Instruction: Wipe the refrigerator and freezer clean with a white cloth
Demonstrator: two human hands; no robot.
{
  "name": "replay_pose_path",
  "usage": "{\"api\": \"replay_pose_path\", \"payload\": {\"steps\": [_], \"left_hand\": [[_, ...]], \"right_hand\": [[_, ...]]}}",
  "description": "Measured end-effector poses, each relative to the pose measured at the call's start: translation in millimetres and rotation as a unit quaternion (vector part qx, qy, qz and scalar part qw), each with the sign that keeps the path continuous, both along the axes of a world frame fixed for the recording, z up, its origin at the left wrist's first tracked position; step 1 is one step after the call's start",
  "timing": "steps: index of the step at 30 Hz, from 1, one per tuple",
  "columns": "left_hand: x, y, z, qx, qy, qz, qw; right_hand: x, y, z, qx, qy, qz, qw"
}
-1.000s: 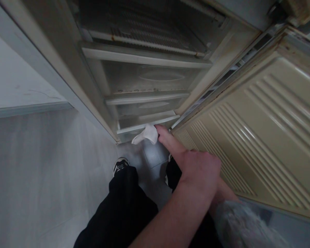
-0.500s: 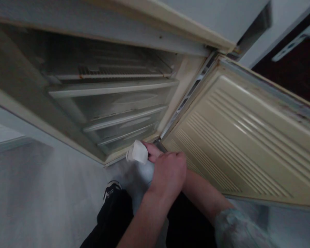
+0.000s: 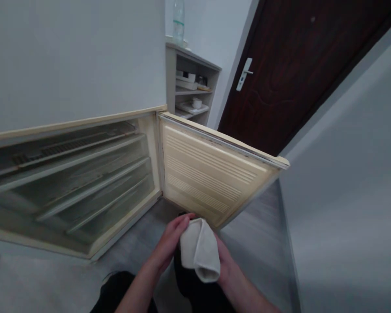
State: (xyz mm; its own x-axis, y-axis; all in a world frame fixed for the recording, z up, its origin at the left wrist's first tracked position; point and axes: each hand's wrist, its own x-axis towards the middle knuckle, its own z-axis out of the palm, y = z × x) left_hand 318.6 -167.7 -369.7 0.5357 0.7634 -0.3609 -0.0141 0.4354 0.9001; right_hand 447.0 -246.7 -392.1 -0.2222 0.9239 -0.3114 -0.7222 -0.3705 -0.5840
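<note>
A folded white cloth point(image 3: 200, 250) lies between my two hands, low in front of me. My left hand point(image 3: 173, 234) grips its left edge, fingers curled over the top. On the opposite side, my right hand point(image 3: 224, 260) holds the cloth from the right and below, its fingers mostly hidden behind the fabric. Just beyond the hands stands the open freezer door point(image 3: 202, 169), its ribbed cream inner panel facing me. To the left is the open freezer compartment point(image 3: 156, 161) with several clear-fronted drawers point(image 3: 94, 182).
Behind the door, a shelf unit point(image 3: 171, 78) carries a plastic bottle point(image 3: 178, 21) on top and small items inside. A dark red door point(image 3: 280, 74) with a silver handle point(image 3: 245, 74) is at the back right. A white wall point(image 3: 352, 195) runs along the right above the grey floor point(image 3: 257, 243).
My view has turned right and up, away from the compartment. My arms were overlapping with the cloth beyond them; now the hands are apart, either side of the cloth and nearer me.
</note>
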Motion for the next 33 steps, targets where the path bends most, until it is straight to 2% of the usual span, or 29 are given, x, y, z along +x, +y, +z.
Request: {"api": "replay_pose_path", "payload": {"steps": [3,6,8,10,13,16,19,21,23,25,27,28,30,31,33], "left_hand": [[-13,-40,15.3,0.031,0.059,-0.027,0.997],[-46,-63,42.5,0.095,0.117,-0.084,0.985],[-68,-74,57.7,0.126,0.144,-0.117,0.975],[-85,-87,66.3,0.151,0.174,-0.135,0.964],[-99,-108,69.4,0.191,0.254,-0.142,0.937],[-108,-131,69.4,0.185,0.324,-0.135,0.918],[-117,-151,71.2,0.156,0.324,-0.117,0.926],[-121,-165,74.6,0.144,0.312,-0.101,0.934],[-120,-178,80.7,0.134,0.300,-0.064,0.942],[-114,-190,88.8,0.113,0.277,0.008,0.954],[-104,-201,96.3,0.053,0.249,0.138,0.957],[-98,-205,99.0,0.006,0.234,0.209,0.950],[-89,-209,101.9,-0.092,0.194,0.325,0.921],[-86,-209,102.5,-0.128,0.171,0.362,0.907],[-84,-209,105.0,-0.161,0.128,0.397,0.894]], "right_hand": [[6,-47,14.0,-0.060,0.069,0.011,0.996],[11,-85,36.4,-0.089,0.107,-0.011,0.990],[12,-107,48.1,-0.081,0.101,-0.030,0.991],[10,-128,53.9,-0.072,0.066,-0.015,0.995],[6,-152,51.9,-0.078,-0.009,0.048,0.996],[3,-166,42.6,-0.114,-0.086,0.084,0.986],[6,-170,36.2,-0.130,-0.179,0.103,0.970],[12,-169,38.9,-0.125,-0.217,0.102,0.963],[20,-165,47.8,-0.121,-0.186,0.081,0.972],[28,-160,59.4,-0.114,-0.071,0.056,0.989],[34,-158,68.1,-0.084,0.055,0.045,0.994],[35,-158,70.1,-0.061,0.098,0.046,0.992],[35,-161,69.4,-0.018,0.118,0.053,0.991],[35,-163,67.6,-0.009,0.101,0.062,0.993],[36,-167,64.1,-0.021,0.047,0.099,0.994]]}}
